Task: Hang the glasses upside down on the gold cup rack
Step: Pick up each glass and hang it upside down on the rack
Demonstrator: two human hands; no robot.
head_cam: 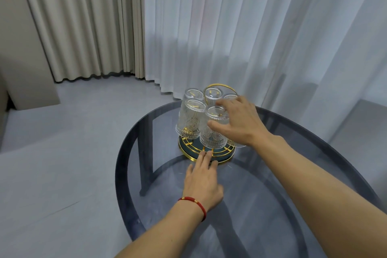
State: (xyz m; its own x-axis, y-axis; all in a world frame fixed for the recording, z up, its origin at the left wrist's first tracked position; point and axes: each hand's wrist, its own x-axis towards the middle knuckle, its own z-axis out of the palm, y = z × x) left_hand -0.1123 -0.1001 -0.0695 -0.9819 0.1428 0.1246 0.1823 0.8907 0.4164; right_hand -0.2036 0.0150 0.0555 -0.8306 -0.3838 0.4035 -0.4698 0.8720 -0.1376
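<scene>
The gold cup rack (219, 158) with a dark round base stands on the far part of a smoked-glass table. Several clear embossed glasses hang upside down on it. The front glass (212, 134) has my right hand (238, 121) spread over it from the right, thumb against its side and fingers over its upturned bottom. A left glass (189, 123) hangs free beside it. My left hand (204, 180), wearing a red cord bracelet, lies flat on the table with its fingertips touching the rack's front rim. Part of a glass on the right is hidden behind my right hand.
The round glass table (134, 174) has a dark rim and dark legs showing through the top. Behind it hang white sheer curtains (251, 37) and beige drapes (83, 27). Pale floor lies to the left.
</scene>
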